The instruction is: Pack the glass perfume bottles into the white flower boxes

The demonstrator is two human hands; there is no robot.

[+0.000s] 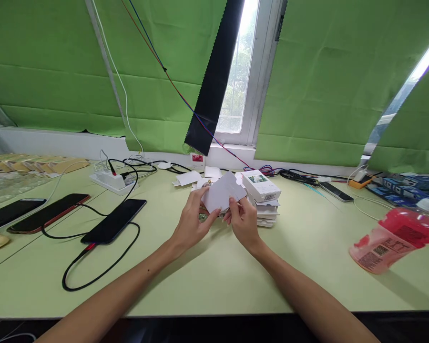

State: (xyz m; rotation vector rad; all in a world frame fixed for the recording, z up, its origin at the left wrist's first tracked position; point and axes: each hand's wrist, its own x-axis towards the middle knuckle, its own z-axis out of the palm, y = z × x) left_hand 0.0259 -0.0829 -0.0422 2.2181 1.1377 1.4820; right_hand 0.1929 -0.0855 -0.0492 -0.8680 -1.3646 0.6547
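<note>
Both of my hands hold a flat white cardboard box blank (223, 193) just above the pale green table (214, 276). My left hand (193, 216) grips its lower left edge with the thumb on top. On its lower right edge my right hand (242, 220) pinches with fingers and thumb. Right behind the card stands a stack of white boxes (262, 195), the top one printed with a small picture. Loose white box pieces (188, 178) lie further back.
Three dark phones (114, 221) lie at left, the nearest one on a black charging cable (93, 271); a white power strip (110, 180) sits behind them. A pink bottle (393, 240) lies on its side at right. Cables, a phone (334, 191) and blue packs line the window side.
</note>
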